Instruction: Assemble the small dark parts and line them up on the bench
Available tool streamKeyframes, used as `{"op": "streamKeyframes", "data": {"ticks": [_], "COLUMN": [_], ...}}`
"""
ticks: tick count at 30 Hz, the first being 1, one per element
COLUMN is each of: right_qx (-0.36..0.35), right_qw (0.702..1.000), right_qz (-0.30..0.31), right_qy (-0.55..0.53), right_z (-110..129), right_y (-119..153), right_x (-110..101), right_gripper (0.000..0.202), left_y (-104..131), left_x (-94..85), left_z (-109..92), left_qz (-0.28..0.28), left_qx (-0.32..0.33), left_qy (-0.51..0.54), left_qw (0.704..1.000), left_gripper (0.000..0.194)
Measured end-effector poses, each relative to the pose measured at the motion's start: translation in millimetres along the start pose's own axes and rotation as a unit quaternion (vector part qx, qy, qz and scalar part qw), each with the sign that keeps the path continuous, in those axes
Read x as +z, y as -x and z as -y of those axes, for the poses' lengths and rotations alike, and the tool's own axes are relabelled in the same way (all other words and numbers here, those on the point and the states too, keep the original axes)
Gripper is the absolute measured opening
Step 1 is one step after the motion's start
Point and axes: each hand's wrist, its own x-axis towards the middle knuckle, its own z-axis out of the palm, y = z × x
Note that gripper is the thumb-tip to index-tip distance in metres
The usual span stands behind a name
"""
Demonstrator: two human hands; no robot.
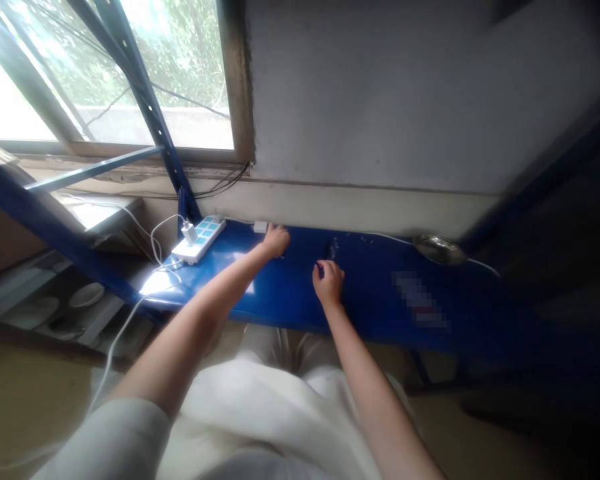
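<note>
Bright light comes through a big window (190,60), and next to it a plain gray wall (370,100) stands behind a shiny blue table (285,293). On the table, the left hand (279,241) has its fingers bent down at the right end of a small white charger (260,227). The fingers look very close together, but I cannot tell if they pinch the charger or just touch it. The charger lies near the back edge of the table. Its long way runs from left to right, and its prong end points left, toward a white power strip (200,241). The right hand (329,280) is a little way off, nearer to the person, with its fingers curled and the thumb close to them. I cannot tell if it holds anything. Just past its fingers are some tiny pale bits (335,245), too small to make out. The power strip lies at a slant, with its far end tipped to the right, and a white plug (189,232) sits in it. A white cord (121,337) hangs down past the left end of the table. Well off to the right, a shiny metal dish (439,249) sits by the back edge. Blue posts (155,123) stand at the left side, by the window.
</note>
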Motion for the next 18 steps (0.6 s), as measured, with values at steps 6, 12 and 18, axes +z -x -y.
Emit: {"op": "streamKeyframes", "data": {"ticks": [6, 12, 18], "right_qx": [0.004, 0.005, 0.011], "right_qw": [1.0, 1.0, 1.0], "right_qz": [-0.004, -0.007, -0.004], "right_qy": [0.0, 0.002, -0.006], "right_z": [-0.7, -1.3, -1.1], "right_y": [0.2, 0.2, 0.3], "right_x": [0.5, 0.8, 0.7], "right_gripper": [0.022, 0.021, 0.02], "left_y": [-0.2, 1.0, 3.1], "left_x": [4.8, 5.8, 5.2], "left_z": [4.5, 5.3, 4.2], "left_qz": [-0.012, -0.018, -0.009], "left_qx": [-0.023, -0.034, -0.043], "left_qy": [0.015, 0.021, 0.008], "left_qw": [1.0, 0.999, 0.999], "left_gripper": [0.015, 0.014, 0.012]}}
